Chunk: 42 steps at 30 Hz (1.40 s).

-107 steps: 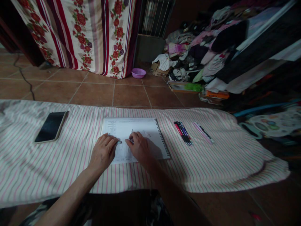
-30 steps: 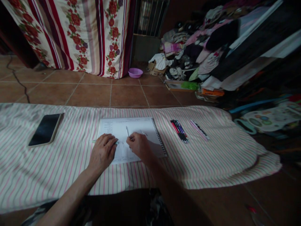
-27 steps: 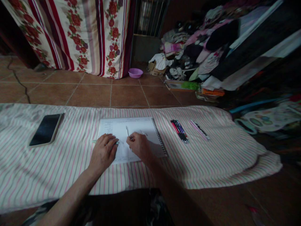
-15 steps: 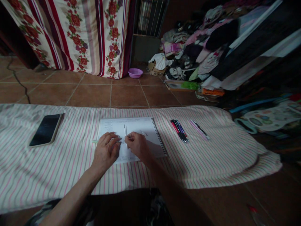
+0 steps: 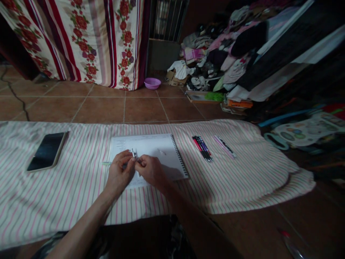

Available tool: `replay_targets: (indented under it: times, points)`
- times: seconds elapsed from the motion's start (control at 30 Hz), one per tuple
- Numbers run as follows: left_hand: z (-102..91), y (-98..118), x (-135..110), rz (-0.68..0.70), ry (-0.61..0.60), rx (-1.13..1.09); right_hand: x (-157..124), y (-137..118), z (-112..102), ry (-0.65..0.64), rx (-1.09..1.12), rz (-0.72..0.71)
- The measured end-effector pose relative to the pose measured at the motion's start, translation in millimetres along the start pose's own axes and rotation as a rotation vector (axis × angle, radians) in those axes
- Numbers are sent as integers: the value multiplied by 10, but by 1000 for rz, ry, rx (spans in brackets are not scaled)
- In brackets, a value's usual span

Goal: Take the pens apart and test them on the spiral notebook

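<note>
A spiral notebook [image 5: 169,163] lies open on the striped cloth, its coil on the right. Over its lower middle, my left hand [image 5: 120,172] and my right hand [image 5: 152,170] meet with fingertips closed on a slim whitish pen [image 5: 133,152]. One end of the pen points up and away from me; the fingers cover its middle. A small pale piece [image 5: 161,152], too blurred to name, rests on the page right of my hands. A light green pen [image 5: 106,163] sticks out from the notebook's left edge beside my left hand.
On the cloth [image 5: 248,180], several pens [image 5: 202,149] lie together right of the notebook, with more slim pens [image 5: 225,146] beyond. A phone [image 5: 47,151] lies at left. Past the cloth are a purple basin [image 5: 152,83], a flowered curtain [image 5: 99,43] and heaped clothes [image 5: 215,54].
My right hand has moved left with the pen. My left hand, which was spread on the page, now closes its fingertips on it. The view has shifted slightly.
</note>
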State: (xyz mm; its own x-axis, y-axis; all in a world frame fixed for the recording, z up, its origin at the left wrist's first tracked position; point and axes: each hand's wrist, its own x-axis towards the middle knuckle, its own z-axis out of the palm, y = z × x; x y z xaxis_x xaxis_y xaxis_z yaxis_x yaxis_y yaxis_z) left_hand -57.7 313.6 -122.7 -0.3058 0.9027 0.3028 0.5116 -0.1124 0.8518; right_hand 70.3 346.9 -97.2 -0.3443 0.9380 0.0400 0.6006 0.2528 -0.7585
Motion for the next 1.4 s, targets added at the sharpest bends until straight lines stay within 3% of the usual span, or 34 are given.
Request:
replay_targets:
  times: [0.3,0.77,1.03,1.23,1.4]
  points:
    - [25,44,8,-162,58,-161,-4,6,-11,-38,70,-16]
    - [27,30,20,-111,85,-156,6,12,-37,-32,85,-68]
    - [-43,-4,20,7,5,64,33,54,-84,13,118,-50]
    - [-122,-5,24,281,-35,311,61,115,-92,61,195,16]
    - [-238,-50,-11,415,-115,425,80,178,-75,110,231,93]
